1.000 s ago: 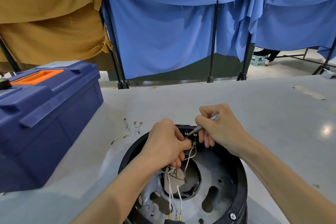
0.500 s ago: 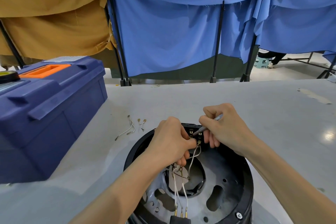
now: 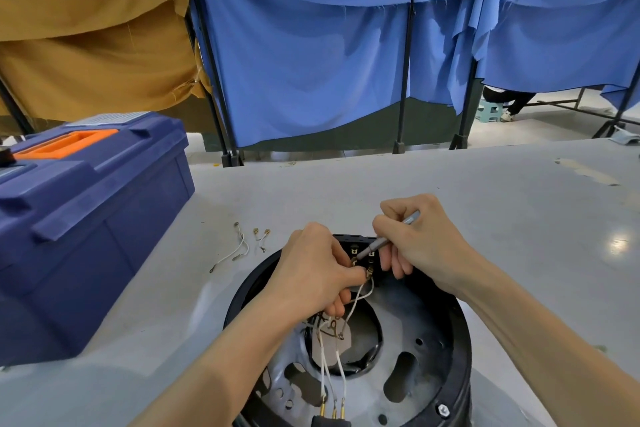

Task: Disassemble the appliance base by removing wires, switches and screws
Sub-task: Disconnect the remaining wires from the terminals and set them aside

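Note:
The round black appliance base (image 3: 460, 350) lies open side up on the table, showing its grey metal plate with holes. At its far rim sits a black switch block (image 3: 360, 248) with brass terminals. My left hand (image 3: 311, 274) pinches a white wire (image 3: 360, 298) at a terminal there. My right hand (image 3: 419, 239) grips a slim grey screwdriver (image 3: 391, 236) like a pen, its tip on the switch block. More white wires (image 3: 325, 367) run down to brass pins at the near rim.
A dark blue toolbox (image 3: 90, 218) with an orange handle stands at the left. Loose removed wires with brass lugs (image 3: 239, 248) lie on the grey table (image 3: 519, 211) between toolbox and base. Blue and tan cloths hang on black stands behind the table.
Both hands keep their grips at the switch block. The view has shifted a little, so everything sits slightly lower and to the right.

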Action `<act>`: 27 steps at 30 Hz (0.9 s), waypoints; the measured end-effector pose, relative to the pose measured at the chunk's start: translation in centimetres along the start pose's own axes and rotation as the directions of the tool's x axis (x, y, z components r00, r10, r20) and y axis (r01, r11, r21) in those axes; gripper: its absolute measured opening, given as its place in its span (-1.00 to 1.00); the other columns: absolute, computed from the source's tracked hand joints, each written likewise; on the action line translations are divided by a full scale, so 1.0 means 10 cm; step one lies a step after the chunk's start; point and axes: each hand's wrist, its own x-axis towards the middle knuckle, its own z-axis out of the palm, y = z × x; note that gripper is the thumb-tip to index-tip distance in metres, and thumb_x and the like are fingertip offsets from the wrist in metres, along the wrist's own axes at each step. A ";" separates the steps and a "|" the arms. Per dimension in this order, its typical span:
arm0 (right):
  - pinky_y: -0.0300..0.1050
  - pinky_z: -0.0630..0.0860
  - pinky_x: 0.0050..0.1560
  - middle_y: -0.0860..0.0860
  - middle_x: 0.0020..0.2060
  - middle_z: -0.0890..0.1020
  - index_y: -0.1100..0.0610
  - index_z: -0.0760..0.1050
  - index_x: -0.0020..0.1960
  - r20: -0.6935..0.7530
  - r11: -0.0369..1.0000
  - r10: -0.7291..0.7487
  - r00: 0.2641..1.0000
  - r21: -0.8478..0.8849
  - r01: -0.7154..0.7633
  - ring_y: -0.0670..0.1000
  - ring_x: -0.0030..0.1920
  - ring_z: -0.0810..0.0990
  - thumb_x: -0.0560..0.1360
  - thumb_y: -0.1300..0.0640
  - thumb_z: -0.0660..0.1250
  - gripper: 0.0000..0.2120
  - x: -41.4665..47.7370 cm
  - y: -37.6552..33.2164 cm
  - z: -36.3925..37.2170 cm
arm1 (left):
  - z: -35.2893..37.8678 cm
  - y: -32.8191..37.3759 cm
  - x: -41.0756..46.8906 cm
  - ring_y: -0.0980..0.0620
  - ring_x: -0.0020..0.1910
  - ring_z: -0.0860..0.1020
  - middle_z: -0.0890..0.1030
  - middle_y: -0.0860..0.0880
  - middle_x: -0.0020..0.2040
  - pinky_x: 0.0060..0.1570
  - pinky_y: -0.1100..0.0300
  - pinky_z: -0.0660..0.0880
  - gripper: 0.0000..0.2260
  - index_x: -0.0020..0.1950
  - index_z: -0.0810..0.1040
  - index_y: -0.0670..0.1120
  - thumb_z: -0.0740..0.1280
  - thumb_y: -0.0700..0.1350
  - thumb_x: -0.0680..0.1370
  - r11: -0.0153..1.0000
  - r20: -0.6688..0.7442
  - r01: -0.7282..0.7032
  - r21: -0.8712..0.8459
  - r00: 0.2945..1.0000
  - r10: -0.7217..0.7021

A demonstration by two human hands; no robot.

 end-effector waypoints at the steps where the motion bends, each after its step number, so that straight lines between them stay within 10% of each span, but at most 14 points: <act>1: -0.29 0.32 -0.60 0.22 -0.65 0.46 0.20 0.25 -0.50 -0.022 1.000 -0.004 1.000 0.009 0.004 0.05 -0.69 0.43 0.43 0.37 0.24 -0.64 0.00 0.01 0.00 | 0.00 0.00 0.00 0.04 -0.64 0.54 0.61 -0.11 -0.51 -0.59 0.32 0.41 -0.86 -0.23 0.59 -0.23 0.45 -0.19 0.46 1.000 -0.001 -0.001 -0.001 1.000 0.001; 27: -0.26 0.29 -0.60 0.18 -0.67 0.38 0.18 0.19 -0.48 -0.004 0.996 0.001 1.000 -0.084 -0.002 0.07 -0.66 0.43 0.41 0.38 0.23 -0.65 0.04 -0.01 0.01 | 0.05 0.01 0.02 0.02 -0.66 0.53 0.61 -0.13 -0.52 -0.59 0.32 0.41 -0.82 -0.28 0.58 -0.29 0.41 -0.20 0.45 0.999 -0.045 -0.025 0.039 0.999 0.027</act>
